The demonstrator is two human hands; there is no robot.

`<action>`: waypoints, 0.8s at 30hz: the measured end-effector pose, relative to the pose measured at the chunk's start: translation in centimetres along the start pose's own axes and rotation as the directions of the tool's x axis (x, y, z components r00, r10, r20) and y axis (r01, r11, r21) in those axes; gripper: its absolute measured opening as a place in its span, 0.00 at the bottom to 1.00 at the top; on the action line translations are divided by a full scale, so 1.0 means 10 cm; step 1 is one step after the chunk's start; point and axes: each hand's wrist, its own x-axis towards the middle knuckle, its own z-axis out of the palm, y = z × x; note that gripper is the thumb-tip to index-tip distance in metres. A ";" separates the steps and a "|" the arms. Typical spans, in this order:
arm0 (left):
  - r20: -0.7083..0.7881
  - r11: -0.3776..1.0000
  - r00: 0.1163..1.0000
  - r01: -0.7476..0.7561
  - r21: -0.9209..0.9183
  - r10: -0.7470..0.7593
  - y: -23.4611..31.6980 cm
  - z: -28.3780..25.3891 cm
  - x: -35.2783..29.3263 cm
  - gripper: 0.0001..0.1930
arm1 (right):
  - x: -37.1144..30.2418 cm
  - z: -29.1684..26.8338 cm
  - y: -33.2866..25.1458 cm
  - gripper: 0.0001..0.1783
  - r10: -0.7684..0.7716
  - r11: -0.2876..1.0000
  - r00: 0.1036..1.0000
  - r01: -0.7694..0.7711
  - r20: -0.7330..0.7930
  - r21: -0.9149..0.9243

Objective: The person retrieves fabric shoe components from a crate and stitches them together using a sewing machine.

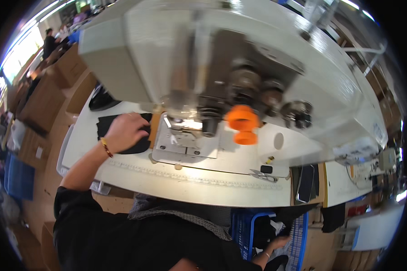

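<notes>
White worktable [190, 183]: left hand [124, 131] covers black fabric [107, 124], grip unclear; right hand [276, 244] half hidden.

A: The black piece [122, 131] under the left hand [124, 131] looks like matt cloth, soft and without shine.

B: The tabletop [190, 180] reads as smooth white laminate with a slight sheen. The sewing machine [221, 49] has a glossy pale painted body, and its plate [185, 142] looks like bare, bright metal.

A: The orange spool [243, 124] seems smooth plastic. The scissors [262, 175] look metallic.

B: The crate [298, 230] near the right hand [278, 244] appears to be blue plastic mesh. The boxes [45, 99] at the left look like dull brown cardboard.
</notes>
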 end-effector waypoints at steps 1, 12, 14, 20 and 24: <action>0.051 1.000 0.998 -0.030 -0.006 0.030 0.10 0.00 -0.07 0.17 | 0.22 -0.21 -0.02 0.20 -0.020 0.986 0.999 0.026 -0.041 0.164; 0.138 0.980 0.990 0.000 0.198 -0.028 0.11 0.37 -0.62 0.21 | 0.44 -2.08 -3.81 0.24 -0.728 0.461 0.639 0.724 -0.249 0.513; 0.126 0.999 0.992 0.019 0.050 -0.025 0.12 0.28 -0.57 0.20 | 0.14 -2.21 -4.41 0.29 -0.852 0.222 0.426 0.820 -0.304 0.528; 0.058 0.876 0.989 0.149 -0.459 -0.137 0.18 -0.24 -0.16 0.18 | -0.81 -2.46 -5.64 0.18 -0.746 -0.395 -0.015 0.815 -0.666 0.424; -0.213 0.901 0.976 -0.061 -0.430 -0.036 0.49 -0.69 0.08 0.20 | -1.03 -2.41 -5.88 0.19 -0.662 -0.440 -0.030 0.825 -0.749 0.355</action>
